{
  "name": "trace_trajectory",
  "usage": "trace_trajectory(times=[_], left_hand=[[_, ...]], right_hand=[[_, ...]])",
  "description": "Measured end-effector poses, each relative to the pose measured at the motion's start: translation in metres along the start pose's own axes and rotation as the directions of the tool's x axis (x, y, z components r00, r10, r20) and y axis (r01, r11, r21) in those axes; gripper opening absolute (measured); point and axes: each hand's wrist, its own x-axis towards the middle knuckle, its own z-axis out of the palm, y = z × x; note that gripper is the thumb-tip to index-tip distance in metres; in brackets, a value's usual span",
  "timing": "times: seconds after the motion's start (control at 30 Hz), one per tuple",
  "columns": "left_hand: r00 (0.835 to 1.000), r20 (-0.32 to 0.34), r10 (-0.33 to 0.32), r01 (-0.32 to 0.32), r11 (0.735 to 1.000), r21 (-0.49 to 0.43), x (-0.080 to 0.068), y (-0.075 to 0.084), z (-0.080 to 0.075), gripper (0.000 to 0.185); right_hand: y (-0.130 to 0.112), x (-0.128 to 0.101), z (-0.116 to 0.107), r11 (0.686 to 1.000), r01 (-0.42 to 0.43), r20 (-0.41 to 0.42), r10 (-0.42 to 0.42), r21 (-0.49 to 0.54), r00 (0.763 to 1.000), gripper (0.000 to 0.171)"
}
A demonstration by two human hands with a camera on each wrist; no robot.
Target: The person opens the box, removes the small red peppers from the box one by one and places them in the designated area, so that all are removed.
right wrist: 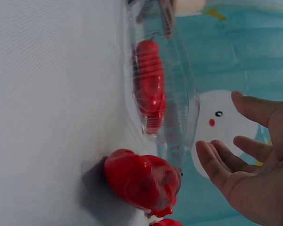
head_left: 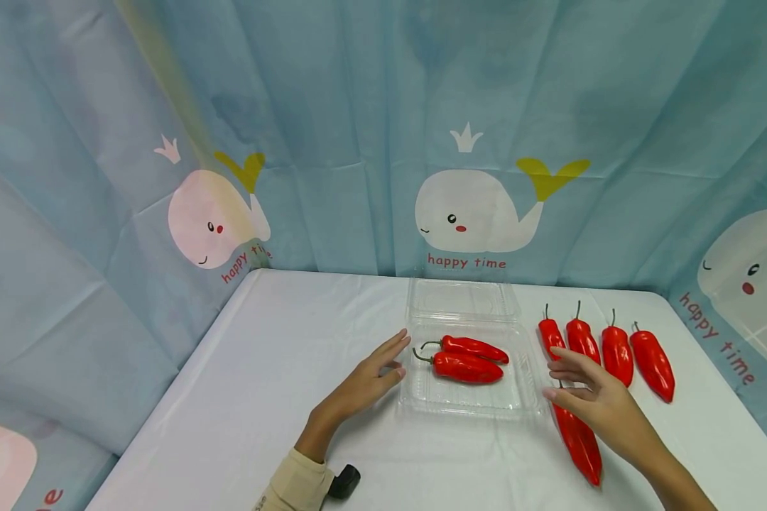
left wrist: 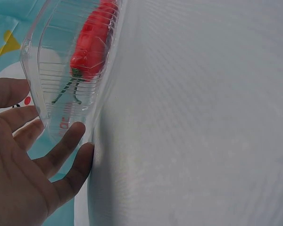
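Observation:
A clear plastic clamshell box (head_left: 466,404) lies open on the white table, with two red peppers (head_left: 466,367) side by side in its tray. My left hand (head_left: 390,358) is open, fingers straight, just beside the box's left edge; in the left wrist view the left hand's fingers (left wrist: 61,150) are close to the box wall (left wrist: 47,84). My right hand (head_left: 565,376) is open and hovers at the box's right edge, above a long red pepper (head_left: 578,443) lying on the table. In the right wrist view that pepper (right wrist: 141,181) sits under the right hand's open palm (right wrist: 250,183).
Several more red peppers (head_left: 616,355) lie in a row, stems away from me, right of the box. The box's lid (head_left: 460,299) lies flat behind the tray. A blue whale-print curtain (head_left: 473,206) surrounds the table on three sides.

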Motion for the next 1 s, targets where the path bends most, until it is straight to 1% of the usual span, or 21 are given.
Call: trace_trajectory(times=[0.37,0.5,0.73,1.0], left_hand=[[1.000,0.001,-0.003,0.003,1.000,-0.001,0.000,0.000,0.001,0.061],[1.000,-0.002,-0.008,0.008,1.000,0.000,0.000,0.000,0.001,0.061],[1.000,-0.002,-0.001,0.001,1.000,-0.003,-0.001,0.000,0.000,0.061],[1.000,-0.001,0.002,-0.002,1.000,-0.003,-0.001,0.002,0.000,0.061]], right_hand=[[-0.011,0.010,0.012,0.995,0.049,0.031,-0.052,0.087,0.998,0.073],[-0.015,0.014,0.017,0.990,0.066,0.054,-0.073,0.126,0.996,0.071],[-0.023,0.018,0.027,0.981,0.076,0.080,-0.091,0.176,0.993,0.074],[-0.026,0.025,0.035,0.966,0.111,0.110,-0.140,0.231,0.984,0.071]])
